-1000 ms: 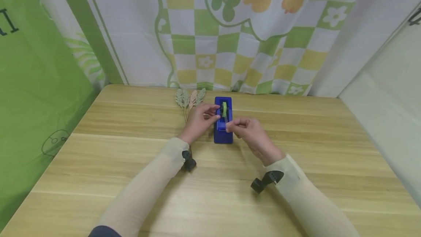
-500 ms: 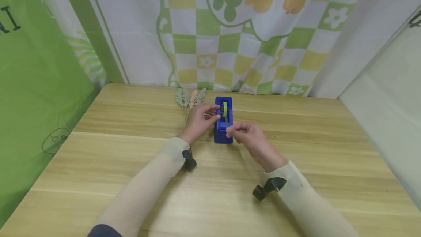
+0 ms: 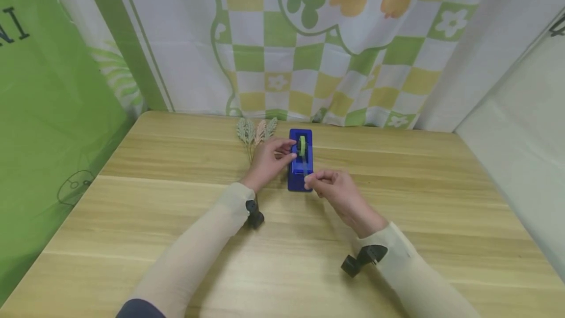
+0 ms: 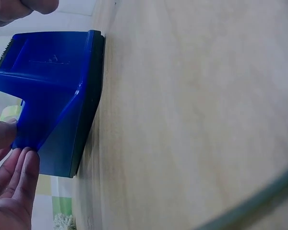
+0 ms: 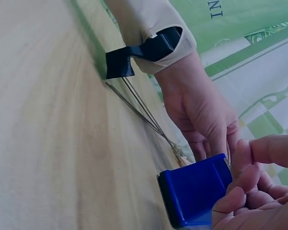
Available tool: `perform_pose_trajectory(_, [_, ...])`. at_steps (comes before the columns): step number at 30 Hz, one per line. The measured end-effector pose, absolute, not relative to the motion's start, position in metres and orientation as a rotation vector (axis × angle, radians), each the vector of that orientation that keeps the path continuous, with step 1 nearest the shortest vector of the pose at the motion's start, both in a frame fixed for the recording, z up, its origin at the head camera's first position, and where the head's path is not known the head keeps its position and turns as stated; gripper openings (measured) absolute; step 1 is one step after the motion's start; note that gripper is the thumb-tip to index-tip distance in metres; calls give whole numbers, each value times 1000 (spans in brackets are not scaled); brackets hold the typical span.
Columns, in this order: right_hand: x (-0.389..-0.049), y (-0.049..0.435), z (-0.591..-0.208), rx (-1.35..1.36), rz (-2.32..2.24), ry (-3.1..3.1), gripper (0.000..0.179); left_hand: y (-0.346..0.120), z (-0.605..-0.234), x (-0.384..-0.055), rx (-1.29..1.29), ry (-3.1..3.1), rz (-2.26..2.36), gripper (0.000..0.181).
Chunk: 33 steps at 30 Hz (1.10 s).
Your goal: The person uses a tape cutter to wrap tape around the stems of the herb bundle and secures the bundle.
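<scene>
A blue tape dispenser [image 3: 295, 184] stands upright on the wooden table, carrying a roll with a yellow-green core [image 3: 302, 145]. At its left side, the thumb and fingers of my left hand [image 3: 268, 162] hold the side wall beside the roll; in the left wrist view the fingertips [image 4: 28, 165] lie against the blue dispenser body [image 4: 53, 81]. My right hand [image 3: 339, 191] pinches the end of the clear tape [image 3: 305, 166] between thumb and index finger, just past the dispenser's toothed cutter [image 4: 4, 53]. The tape runs from the roll forward to those fingertips.
Artificial leaf sprigs [image 3: 244, 132] in pale green and pink lie behind the left hand, their thin stems [image 5: 144, 112] passing under the left forearm. A patterned curtain [image 3: 309, 63] hangs at the table's [image 3: 397, 161] far edge. Both wrists carry black cameras.
My right hand has drawn back slightly towards me, and the strip of tape reaches further over the dispenser's front. The left hand stays in place on the dispenser.
</scene>
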State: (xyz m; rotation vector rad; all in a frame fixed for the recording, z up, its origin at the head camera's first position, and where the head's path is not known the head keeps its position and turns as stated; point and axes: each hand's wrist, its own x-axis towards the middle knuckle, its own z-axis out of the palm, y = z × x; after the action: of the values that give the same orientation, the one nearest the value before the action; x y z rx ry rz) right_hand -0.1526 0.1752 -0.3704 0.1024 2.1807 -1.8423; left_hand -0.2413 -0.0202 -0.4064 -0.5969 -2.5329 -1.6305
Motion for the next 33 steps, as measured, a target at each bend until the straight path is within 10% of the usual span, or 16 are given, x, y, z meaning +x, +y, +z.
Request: perform_pose_trajectory(33, [-119,172,-372,68,-1851,2128,10,-20,-404,-240,-580,-2555,-1640,35])
